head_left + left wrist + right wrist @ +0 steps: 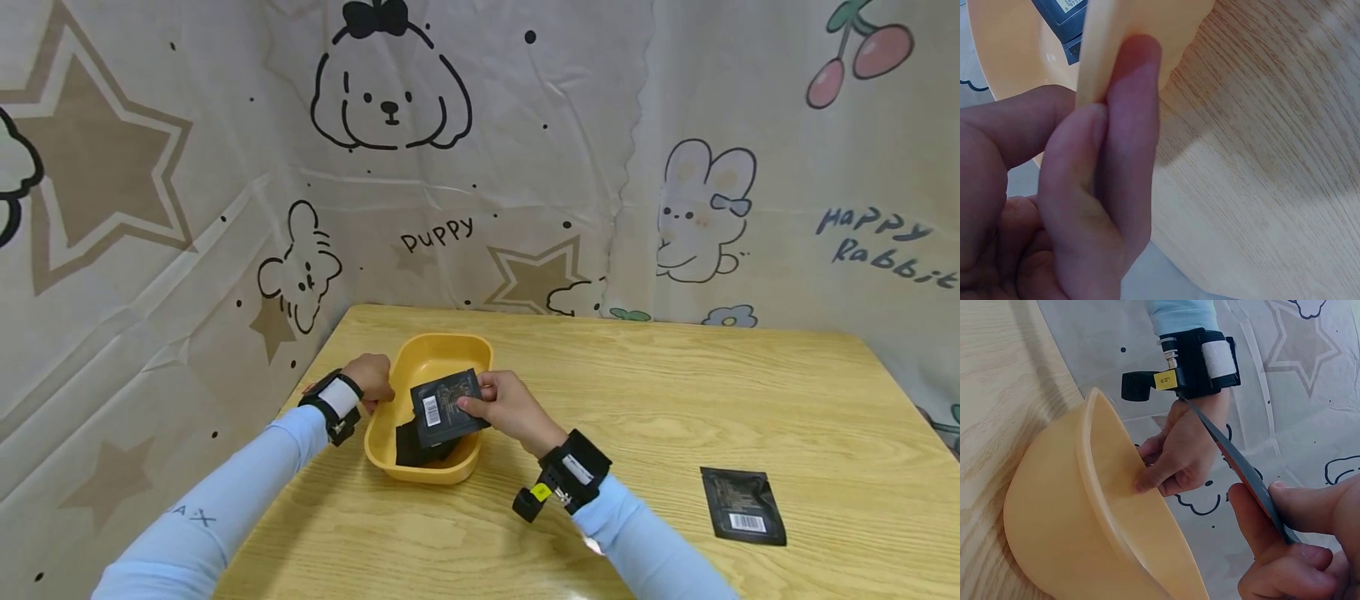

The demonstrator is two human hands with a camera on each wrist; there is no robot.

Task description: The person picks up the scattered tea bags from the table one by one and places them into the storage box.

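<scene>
My left hand [371,379] pinches the left rim of a yellow plastic tub [442,477], thumb and finger on either side of its wall, as the left wrist view shows. Over the tub, my right hand [519,407] holds a flat black sachet [448,408] by its right edge, thumb on the printed face. A white barcode label faces up on that sachet. Beneath it, dark packaging [408,447] lies on the tub's floor; the held sachet covers part of it, so I cannot tell how many pieces are there.
Another black sachet [742,506] with a barcode lies on the wood-grain table [637,392], well to the right of the tub. A cartoon-printed cloth [480,183] hangs behind the table and along its left side. A small white item [592,545] shows partly under the right forearm.
</scene>
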